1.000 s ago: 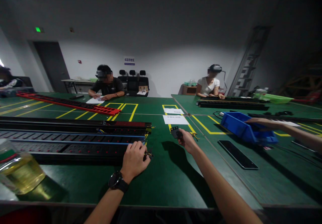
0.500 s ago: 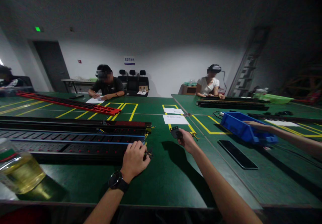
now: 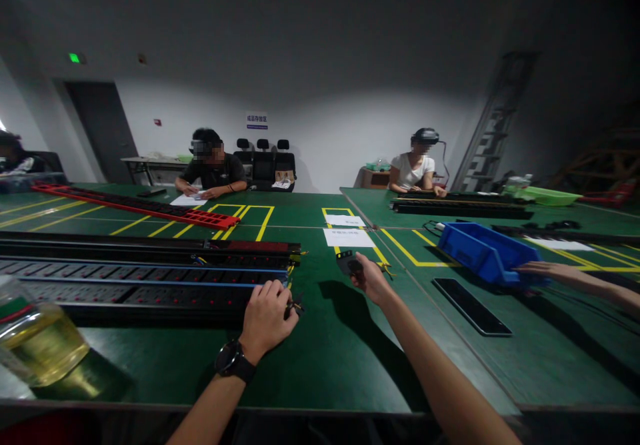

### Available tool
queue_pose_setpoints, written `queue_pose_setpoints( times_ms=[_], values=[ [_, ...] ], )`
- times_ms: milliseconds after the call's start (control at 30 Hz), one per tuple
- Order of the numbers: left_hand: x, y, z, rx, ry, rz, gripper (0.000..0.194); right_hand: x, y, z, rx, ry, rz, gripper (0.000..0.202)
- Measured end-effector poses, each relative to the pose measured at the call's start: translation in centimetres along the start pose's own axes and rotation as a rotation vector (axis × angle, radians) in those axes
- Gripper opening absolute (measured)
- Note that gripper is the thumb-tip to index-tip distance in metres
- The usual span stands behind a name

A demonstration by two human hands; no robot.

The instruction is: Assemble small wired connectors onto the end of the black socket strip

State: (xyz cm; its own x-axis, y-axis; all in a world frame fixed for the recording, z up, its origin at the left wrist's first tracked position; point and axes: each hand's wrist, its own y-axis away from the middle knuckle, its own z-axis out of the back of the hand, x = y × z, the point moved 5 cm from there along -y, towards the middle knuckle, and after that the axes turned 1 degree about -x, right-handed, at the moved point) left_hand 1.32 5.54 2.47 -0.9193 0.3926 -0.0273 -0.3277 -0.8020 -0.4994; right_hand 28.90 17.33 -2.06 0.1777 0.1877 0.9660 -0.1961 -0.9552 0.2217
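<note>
My left hand (image 3: pixel 267 317), with a black watch on the wrist, is closed around the right end of the nearest black strip (image 3: pixel 195 294). Short wires and a dark piece stick out past its fingers. Raised over the green table (image 3: pixel 320 365), my right hand (image 3: pixel 371 278) pinches a small flat dark part (image 3: pixel 346 262) with holes along its top edge. Behind my left hand lie further long black strips (image 3: pixel 150 248), one edged in blue, with yellow wires at their right ends.
At left stands a bottle of yellow liquid (image 3: pixel 45 345). To the right are a phone (image 3: pixel 473 306) and a blue bin (image 3: pixel 487 252), with another person's hand (image 3: pixel 555 270) at its rim. A red frame (image 3: pixel 150 206), papers (image 3: pixel 349 238) and two seated people lie beyond.
The other person's hand has drawn back from inside the blue bin to its near right rim. The dark part in my right hand has shifted slightly left; my left hand stays in place.
</note>
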Motion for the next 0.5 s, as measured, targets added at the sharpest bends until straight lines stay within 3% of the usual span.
queue_pose_setpoints(
  times_ms=[133,300,500],
  values=[
    [0.0,0.0,0.0,-0.008,0.002,-0.003,0.008,0.1,0.4,-0.1,0.001,-0.03,-0.025,0.028],
    [0.1,0.0,-0.2,-0.016,-0.005,-0.013,0.009,0.4,0.1,0.3,-0.015,-0.09,0.06,0.014],
    [0.2,0.0,-0.2,-0.026,-0.015,-0.02,0.009,1.4,-2.1,3.7,-0.179,-0.209,0.159,0.015]
  ],
)
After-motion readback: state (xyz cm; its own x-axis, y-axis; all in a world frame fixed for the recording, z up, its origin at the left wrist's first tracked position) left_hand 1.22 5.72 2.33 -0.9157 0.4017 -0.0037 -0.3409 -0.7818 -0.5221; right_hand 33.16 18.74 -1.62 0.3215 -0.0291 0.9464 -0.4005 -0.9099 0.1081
